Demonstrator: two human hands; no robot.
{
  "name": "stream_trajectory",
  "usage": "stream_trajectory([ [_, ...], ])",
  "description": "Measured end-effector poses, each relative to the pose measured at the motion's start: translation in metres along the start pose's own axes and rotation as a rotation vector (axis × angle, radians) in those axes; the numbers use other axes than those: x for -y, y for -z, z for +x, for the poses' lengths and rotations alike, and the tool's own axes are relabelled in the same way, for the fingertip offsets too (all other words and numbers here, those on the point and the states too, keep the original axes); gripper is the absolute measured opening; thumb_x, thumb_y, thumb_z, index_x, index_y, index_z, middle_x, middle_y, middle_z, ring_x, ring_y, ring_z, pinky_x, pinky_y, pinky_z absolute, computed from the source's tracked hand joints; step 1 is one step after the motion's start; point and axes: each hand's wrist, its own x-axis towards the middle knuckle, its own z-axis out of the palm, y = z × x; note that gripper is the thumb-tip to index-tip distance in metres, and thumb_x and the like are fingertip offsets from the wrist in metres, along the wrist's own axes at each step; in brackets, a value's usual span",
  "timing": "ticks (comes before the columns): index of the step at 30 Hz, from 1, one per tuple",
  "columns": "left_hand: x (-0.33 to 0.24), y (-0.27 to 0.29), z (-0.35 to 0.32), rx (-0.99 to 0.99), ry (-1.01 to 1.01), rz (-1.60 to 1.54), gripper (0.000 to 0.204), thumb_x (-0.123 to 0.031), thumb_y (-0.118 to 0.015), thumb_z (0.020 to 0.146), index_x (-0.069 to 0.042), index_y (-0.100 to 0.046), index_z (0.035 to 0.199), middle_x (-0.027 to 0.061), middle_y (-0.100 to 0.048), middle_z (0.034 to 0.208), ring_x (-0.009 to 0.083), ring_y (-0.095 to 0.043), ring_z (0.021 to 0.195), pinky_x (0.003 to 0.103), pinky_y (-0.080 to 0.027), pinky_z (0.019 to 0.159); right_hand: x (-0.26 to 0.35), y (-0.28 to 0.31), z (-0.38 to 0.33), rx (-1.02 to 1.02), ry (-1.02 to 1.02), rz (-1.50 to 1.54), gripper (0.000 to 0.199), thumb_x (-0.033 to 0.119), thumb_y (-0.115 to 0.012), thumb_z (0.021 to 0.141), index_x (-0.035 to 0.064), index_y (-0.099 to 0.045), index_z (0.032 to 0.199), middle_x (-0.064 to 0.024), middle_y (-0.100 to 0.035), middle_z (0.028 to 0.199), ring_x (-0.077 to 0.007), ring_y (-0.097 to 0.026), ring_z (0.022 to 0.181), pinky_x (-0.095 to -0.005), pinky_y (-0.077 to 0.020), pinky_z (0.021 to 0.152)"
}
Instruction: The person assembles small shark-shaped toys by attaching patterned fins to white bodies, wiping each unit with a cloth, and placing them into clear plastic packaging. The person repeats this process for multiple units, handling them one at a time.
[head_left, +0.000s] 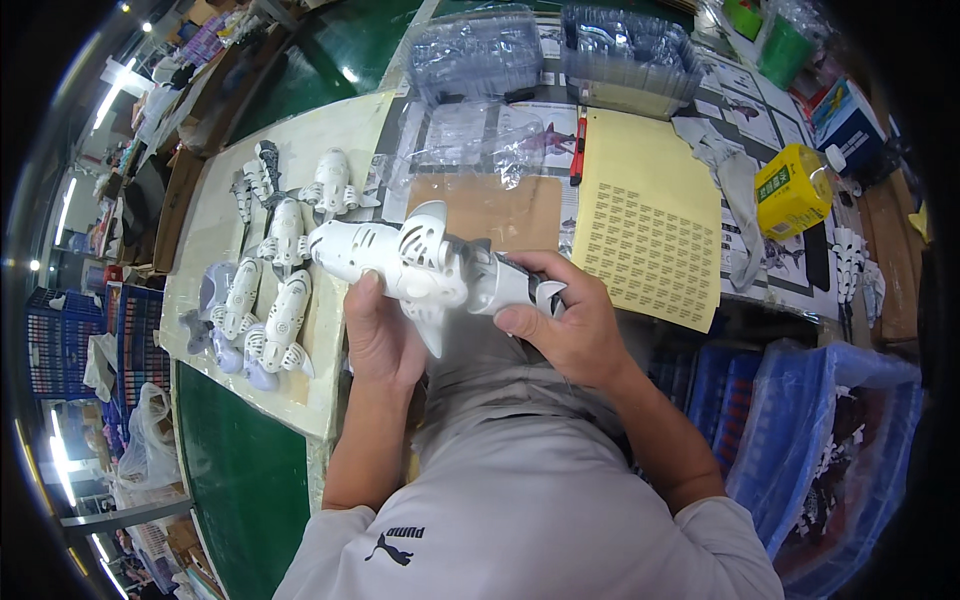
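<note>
A white plastic toy shark (pixel 360 252) with slotted fins lies across both my hands, above my lap at the table's front edge. My left hand (pixel 385 335) grips its body from below, thumb on the near side; its other fingers are hidden under the toy. Wrapped round the white and dark tail section (pixel 500 284) is my right hand (pixel 585 325), its thumb in front and forefinger behind. Between body and tail a dark jointed part shows. Left of the toy, several similar white shark bodies (pixel 287 320) lie on the table, some with dark tail pieces.
Clear plastic trays (pixel 475 55) stand at the back. A yellow label sheet (pixel 650 210), a red cutter (pixel 578 150), a grey glove (pixel 735 190) and a yellow bottle (pixel 793 192) lie or stand to the right. A blue crate (pixel 800 450) lined with plastic stands at lower right.
</note>
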Motion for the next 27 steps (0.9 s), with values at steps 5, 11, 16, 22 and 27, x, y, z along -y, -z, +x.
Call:
stream_trajectory([
  [5,-0.001,-0.011,-0.002,-0.048,-0.101,0.096,0.078,-0.032,-0.084,0.089,-0.007,-0.047,0.153,0.0148,-0.063,0.143,0.0292,-0.063,0.132,0.047,-0.050,0.116,-0.005,-0.003,0.002,-0.046,0.023,-0.070,0.056,0.028,-0.090,0.091,-0.0042,-0.068,0.132,-0.0132,-0.078,0.107,-0.0149,-0.072,0.097,-0.0311,-0.0569,0.089],
  [11,-0.002,-0.015,-0.002,-0.043,-0.137,0.207,0.085,-0.023,-0.089,0.083,-0.006,-0.043,0.153,0.0172,-0.062,0.139,0.0314,-0.061,0.131,0.046,-0.047,0.117,-0.012,0.005,0.011,-0.146,0.138,-0.382,0.050,0.025,-0.091,0.088,-0.0060,-0.073,0.123,-0.0142,-0.080,0.097,-0.0156,-0.074,0.084,-0.0306,-0.0590,0.077],
  [16,0.012,0.000,0.008,-0.098,-0.131,0.144,0.080,-0.023,-0.086,0.087,-0.006,-0.044,0.153,0.0115,-0.063,0.139,0.0265,-0.059,0.133,0.044,-0.043,0.119,-0.009,0.001,0.008,-0.149,0.010,-0.213,0.052,0.029,-0.091,0.088,-0.0052,-0.074,0.123,-0.0171,-0.080,0.096,-0.0183,-0.075,0.083,-0.0318,-0.0590,0.075],
  [22,0.020,0.016,0.021,-0.011,0.009,0.074,0.070,-0.041,-0.068,0.104,-0.005,-0.045,0.159,0.0131,-0.062,0.152,0.0309,-0.061,0.139,0.051,-0.050,0.117,-0.005,0.022,0.001,-0.119,-0.037,-0.063,0.050,0.032,-0.088,0.094,-0.0034,-0.073,0.126,-0.0110,-0.079,0.094,-0.0107,-0.070,0.086,-0.0308,-0.0580,0.078],
  [27,0.023,-0.001,0.016,-0.077,0.051,-0.002,0.072,-0.043,-0.070,0.102,-0.003,-0.046,0.158,0.0159,-0.064,0.148,0.0299,-0.065,0.132,0.046,-0.058,0.107,-0.004,0.038,0.001,-0.087,0.045,-0.114,0.053,0.034,-0.088,0.093,-0.0026,-0.071,0.128,-0.0118,-0.079,0.097,-0.0139,-0.072,0.086,-0.0318,-0.0580,0.078],
])
